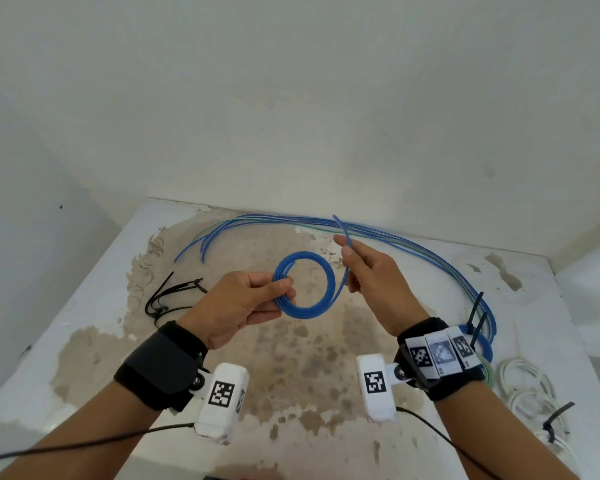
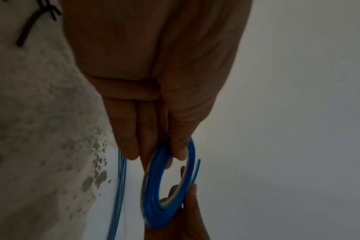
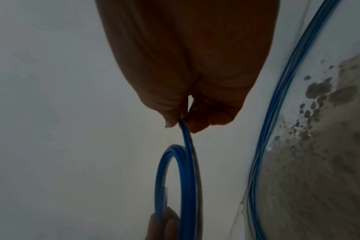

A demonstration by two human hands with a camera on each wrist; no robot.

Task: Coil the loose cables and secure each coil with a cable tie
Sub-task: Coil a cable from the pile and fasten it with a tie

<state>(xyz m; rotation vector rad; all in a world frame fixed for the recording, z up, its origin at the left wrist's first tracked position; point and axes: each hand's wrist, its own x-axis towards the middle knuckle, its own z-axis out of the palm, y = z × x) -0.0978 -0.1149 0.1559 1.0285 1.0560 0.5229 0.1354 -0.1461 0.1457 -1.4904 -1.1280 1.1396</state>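
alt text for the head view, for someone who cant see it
Two bare hands hold a blue cable coil above a stained white table: the left hand pinches the coil, the right hand pinches its free end. Loose blue cables and black cable ties lie behind.

stained white table, pale walls

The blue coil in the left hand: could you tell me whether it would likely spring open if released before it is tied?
Probably yes. The blue coil keeps a round, self-supporting shape only where the left hand pinches it, which suggests springy wire. Its free tail, held by the right hand, stands in a stiff arc rather than drooping. It looks thin and likely light.
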